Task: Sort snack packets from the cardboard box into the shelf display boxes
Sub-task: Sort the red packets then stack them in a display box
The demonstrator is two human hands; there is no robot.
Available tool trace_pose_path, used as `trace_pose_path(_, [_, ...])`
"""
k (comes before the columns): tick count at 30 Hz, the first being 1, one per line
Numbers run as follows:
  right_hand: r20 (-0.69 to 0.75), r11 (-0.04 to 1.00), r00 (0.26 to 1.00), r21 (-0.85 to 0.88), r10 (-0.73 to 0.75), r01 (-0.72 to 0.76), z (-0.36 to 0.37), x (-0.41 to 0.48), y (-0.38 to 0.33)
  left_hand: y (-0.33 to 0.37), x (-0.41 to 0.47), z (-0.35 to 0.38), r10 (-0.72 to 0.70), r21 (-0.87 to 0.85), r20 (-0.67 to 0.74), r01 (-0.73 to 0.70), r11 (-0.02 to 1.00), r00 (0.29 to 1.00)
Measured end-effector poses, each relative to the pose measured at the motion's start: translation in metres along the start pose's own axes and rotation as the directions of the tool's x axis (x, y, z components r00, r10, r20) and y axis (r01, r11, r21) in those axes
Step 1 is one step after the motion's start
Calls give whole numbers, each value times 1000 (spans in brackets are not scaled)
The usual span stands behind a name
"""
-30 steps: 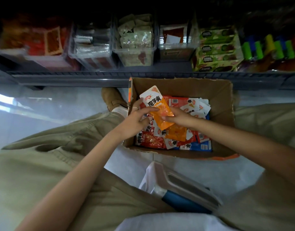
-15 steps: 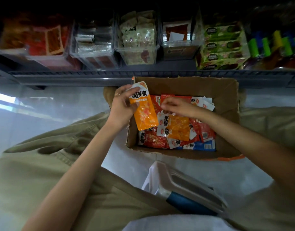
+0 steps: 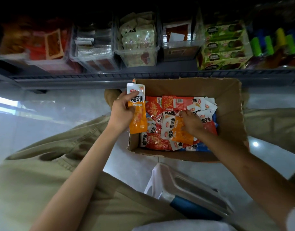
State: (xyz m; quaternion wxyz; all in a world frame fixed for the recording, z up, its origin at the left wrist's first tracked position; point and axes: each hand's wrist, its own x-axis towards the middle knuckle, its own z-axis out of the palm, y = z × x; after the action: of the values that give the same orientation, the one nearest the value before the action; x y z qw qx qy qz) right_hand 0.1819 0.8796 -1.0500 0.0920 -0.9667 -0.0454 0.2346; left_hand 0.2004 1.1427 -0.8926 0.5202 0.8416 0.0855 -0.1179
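Observation:
An open cardboard box (image 3: 230, 100) sits on the floor in front of the shelf, holding several red, orange, white and blue snack packets. My left hand (image 3: 121, 112) grips an orange-and-white packet (image 3: 137, 114) upright over the box's left wall. My right hand (image 3: 191, 121) reaches into the box and pinches another orange packet (image 3: 176, 130) lying on top of the pile. Above, clear shelf display boxes (image 3: 136, 44) hold pale, silver and red packets.
The grey shelf edge (image 3: 93, 77) runs just beyond the box. Green cartons (image 3: 225, 45) and coloured bottles (image 3: 276, 42) stand at the right of the shelf. A white and blue stool (image 3: 190, 189) sits between my knees. Pale glossy floor (image 3: 60, 110) lies to the left.
My left hand has carried its orange packet up and left, out to the box's left wall. My right hand let go of that packet, dropped into the box and took hold of a second orange one.

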Motion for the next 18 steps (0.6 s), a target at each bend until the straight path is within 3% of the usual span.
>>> trace_pose_path(2, [-12,999,1000,-34,20,-20,-2,0,10,6,-3,-2,17,21,8,-17,1000,1000])
trace_pose_path(5, [17,939,984,295,179,-176,-9,3,23,5,-6,1,-34,-1,6,34,999,999])
trace_pose_path(7, [48,799,970,558,238,-224,-21,6,26,4,-8,4,-95,-13,20,95,995,995])
trace_pose_path(9, [94,591,963,773,254,-232,-37,6,19,2,-9,6,-135,-35,49,137,990,990])
trace_pose_path(11, [211,308,966,919,151,-248,-61,-2,3,3,-10,8,-153,-78,55,157,984,987])
trace_pose_path(13, [290,136,955,951,-66,-279,-84,-13,-15,8,-12,10,-142,-86,76,148,985,987])
trace_pose_path(16, [315,121,898,949,-307,-291,-111,-25,-43,23,-16,14,-163,-55,132,171,984,978])
trace_pose_path(18, [292,146,894,955,-339,-257,-121,-32,-61,33,-18,15,-227,-188,163,256,948,960])
